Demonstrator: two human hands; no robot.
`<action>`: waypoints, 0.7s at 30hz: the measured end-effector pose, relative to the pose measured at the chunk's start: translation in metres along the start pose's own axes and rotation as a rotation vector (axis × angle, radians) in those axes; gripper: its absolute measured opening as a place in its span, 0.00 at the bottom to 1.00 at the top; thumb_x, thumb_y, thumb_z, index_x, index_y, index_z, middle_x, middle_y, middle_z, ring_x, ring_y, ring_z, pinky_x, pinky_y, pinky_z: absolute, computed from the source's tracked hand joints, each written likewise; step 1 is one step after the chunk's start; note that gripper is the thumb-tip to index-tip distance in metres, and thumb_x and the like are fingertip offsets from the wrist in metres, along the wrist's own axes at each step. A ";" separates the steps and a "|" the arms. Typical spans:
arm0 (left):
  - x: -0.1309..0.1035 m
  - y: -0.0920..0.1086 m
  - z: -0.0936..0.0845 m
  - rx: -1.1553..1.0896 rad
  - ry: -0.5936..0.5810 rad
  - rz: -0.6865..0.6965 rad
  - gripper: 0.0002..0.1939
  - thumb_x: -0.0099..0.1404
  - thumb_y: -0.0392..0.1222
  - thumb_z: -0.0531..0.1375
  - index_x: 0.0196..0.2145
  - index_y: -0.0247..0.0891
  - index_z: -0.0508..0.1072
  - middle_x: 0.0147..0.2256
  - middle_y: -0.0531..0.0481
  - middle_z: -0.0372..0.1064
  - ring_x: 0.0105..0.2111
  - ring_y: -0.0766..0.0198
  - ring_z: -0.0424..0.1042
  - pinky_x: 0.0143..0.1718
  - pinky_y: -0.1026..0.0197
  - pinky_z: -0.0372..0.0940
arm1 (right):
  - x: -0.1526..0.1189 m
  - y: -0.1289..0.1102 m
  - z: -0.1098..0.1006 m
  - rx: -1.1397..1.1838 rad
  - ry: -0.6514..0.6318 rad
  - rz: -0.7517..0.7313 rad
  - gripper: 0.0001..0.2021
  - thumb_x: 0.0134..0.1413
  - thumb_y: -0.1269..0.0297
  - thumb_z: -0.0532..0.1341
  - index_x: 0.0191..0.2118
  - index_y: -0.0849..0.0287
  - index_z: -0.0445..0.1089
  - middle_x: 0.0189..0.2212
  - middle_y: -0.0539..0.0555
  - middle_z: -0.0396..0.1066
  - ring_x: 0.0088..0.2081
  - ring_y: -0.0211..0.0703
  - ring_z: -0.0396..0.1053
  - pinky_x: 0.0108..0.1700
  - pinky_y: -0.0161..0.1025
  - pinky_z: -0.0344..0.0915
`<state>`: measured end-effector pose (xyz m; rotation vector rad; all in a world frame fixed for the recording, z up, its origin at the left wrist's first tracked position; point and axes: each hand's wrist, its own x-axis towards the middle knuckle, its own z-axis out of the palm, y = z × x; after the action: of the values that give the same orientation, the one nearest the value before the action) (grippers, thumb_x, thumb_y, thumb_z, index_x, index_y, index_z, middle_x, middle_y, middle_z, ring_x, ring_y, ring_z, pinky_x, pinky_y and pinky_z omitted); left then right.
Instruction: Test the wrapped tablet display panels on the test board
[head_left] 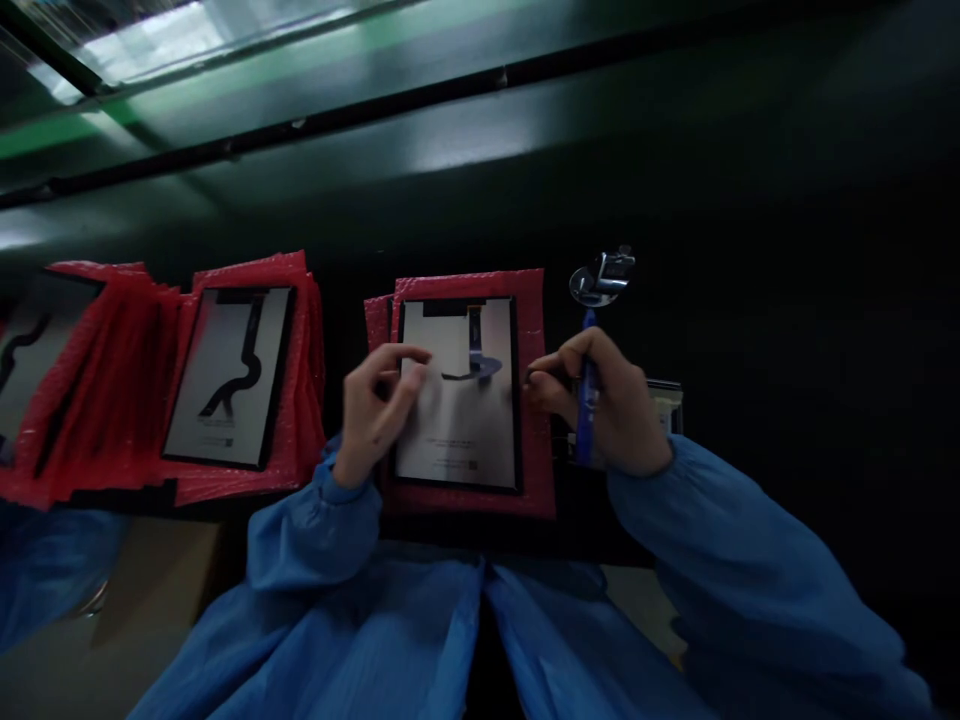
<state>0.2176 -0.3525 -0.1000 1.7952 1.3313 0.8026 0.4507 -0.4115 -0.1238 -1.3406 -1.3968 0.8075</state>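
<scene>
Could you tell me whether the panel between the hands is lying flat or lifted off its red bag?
Flat. The panel lies face down on the red bag, red showing round its edges; the left hand only touches its left edge.

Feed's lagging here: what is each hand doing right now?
Left hand: fingers curled on the panel's left edge, nothing held.
Right hand: closed on a blue pen.
</scene>
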 end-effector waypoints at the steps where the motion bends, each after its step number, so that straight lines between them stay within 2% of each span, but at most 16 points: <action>1: -0.003 -0.006 -0.009 0.139 0.089 -0.021 0.12 0.67 0.47 0.57 0.37 0.38 0.76 0.34 0.51 0.75 0.27 0.65 0.66 0.31 0.62 0.58 | 0.001 -0.001 -0.003 0.006 0.026 0.013 0.14 0.58 0.66 0.62 0.32 0.53 0.53 0.33 0.51 0.78 0.31 0.41 0.78 0.32 0.35 0.73; 2: -0.005 -0.012 -0.017 0.278 0.135 -0.059 0.12 0.68 0.48 0.57 0.36 0.38 0.75 0.31 0.52 0.74 0.27 0.65 0.66 0.32 0.61 0.58 | 0.002 -0.001 -0.005 0.009 0.038 0.026 0.14 0.57 0.66 0.63 0.32 0.53 0.54 0.34 0.51 0.78 0.30 0.41 0.78 0.31 0.35 0.74; 3: -0.008 -0.019 -0.022 0.395 0.133 -0.107 0.12 0.68 0.49 0.57 0.35 0.39 0.74 0.30 0.52 0.73 0.28 0.63 0.67 0.32 0.61 0.58 | 0.002 -0.001 -0.007 0.008 0.037 0.038 0.13 0.57 0.66 0.63 0.32 0.53 0.54 0.34 0.51 0.78 0.30 0.41 0.78 0.30 0.35 0.74; 5: -0.012 -0.031 -0.026 0.532 0.042 -0.198 0.12 0.68 0.49 0.57 0.34 0.39 0.73 0.31 0.49 0.74 0.30 0.60 0.70 0.34 0.60 0.58 | 0.002 0.000 -0.008 -0.002 0.023 0.054 0.13 0.58 0.65 0.64 0.32 0.53 0.55 0.34 0.50 0.78 0.29 0.41 0.77 0.30 0.35 0.74; 7: -0.014 -0.038 -0.022 0.552 -0.037 -0.234 0.12 0.69 0.48 0.56 0.35 0.39 0.73 0.34 0.47 0.75 0.31 0.58 0.71 0.36 0.58 0.58 | 0.002 0.001 -0.007 -0.010 0.011 0.063 0.14 0.58 0.65 0.64 0.32 0.53 0.55 0.34 0.50 0.78 0.29 0.41 0.77 0.30 0.36 0.75; 9: -0.014 -0.041 -0.018 0.526 -0.071 -0.205 0.10 0.69 0.46 0.55 0.35 0.39 0.71 0.35 0.47 0.74 0.31 0.59 0.70 0.37 0.58 0.58 | 0.001 0.003 -0.006 -0.003 -0.002 0.071 0.14 0.58 0.64 0.64 0.32 0.53 0.55 0.34 0.50 0.78 0.29 0.41 0.77 0.30 0.37 0.75; 12: -0.015 -0.043 -0.021 0.366 -0.081 -0.191 0.09 0.69 0.45 0.53 0.33 0.40 0.68 0.30 0.51 0.69 0.30 0.61 0.67 0.36 0.59 0.59 | 0.001 0.003 -0.005 0.013 -0.006 0.101 0.14 0.58 0.63 0.65 0.31 0.53 0.56 0.34 0.51 0.78 0.30 0.43 0.78 0.30 0.38 0.76; 15: -0.016 -0.045 -0.028 0.049 0.022 -0.292 0.10 0.68 0.46 0.52 0.31 0.41 0.66 0.28 0.53 0.64 0.29 0.63 0.65 0.33 0.62 0.60 | 0.000 0.002 -0.005 0.006 -0.010 0.141 0.14 0.59 0.60 0.65 0.32 0.53 0.56 0.35 0.52 0.78 0.30 0.44 0.78 0.30 0.38 0.76; 17: -0.016 -0.046 -0.027 -0.118 0.089 -0.379 0.10 0.68 0.49 0.54 0.34 0.40 0.67 0.29 0.54 0.64 0.30 0.64 0.65 0.32 0.64 0.61 | 0.000 0.002 -0.006 -0.018 -0.013 0.147 0.15 0.59 0.59 0.65 0.32 0.54 0.56 0.36 0.53 0.78 0.32 0.44 0.78 0.32 0.38 0.77; 19: -0.014 -0.043 -0.021 -0.215 0.057 -0.404 0.13 0.66 0.52 0.58 0.40 0.39 0.69 0.32 0.53 0.68 0.31 0.64 0.67 0.33 0.64 0.63 | 0.000 0.001 -0.006 -0.048 -0.010 0.137 0.15 0.59 0.58 0.65 0.32 0.54 0.56 0.36 0.54 0.79 0.32 0.45 0.78 0.32 0.39 0.77; 21: -0.012 -0.037 -0.015 -0.268 -0.018 -0.334 0.20 0.65 0.54 0.61 0.45 0.36 0.71 0.37 0.48 0.74 0.36 0.61 0.72 0.37 0.62 0.67 | -0.001 0.003 -0.006 -0.081 0.004 0.115 0.15 0.59 0.58 0.65 0.32 0.53 0.56 0.35 0.54 0.79 0.31 0.45 0.78 0.31 0.39 0.77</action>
<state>0.1838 -0.3548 -0.1239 1.3258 1.3922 0.7378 0.4574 -0.4126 -0.1245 -1.4953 -1.3717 0.8311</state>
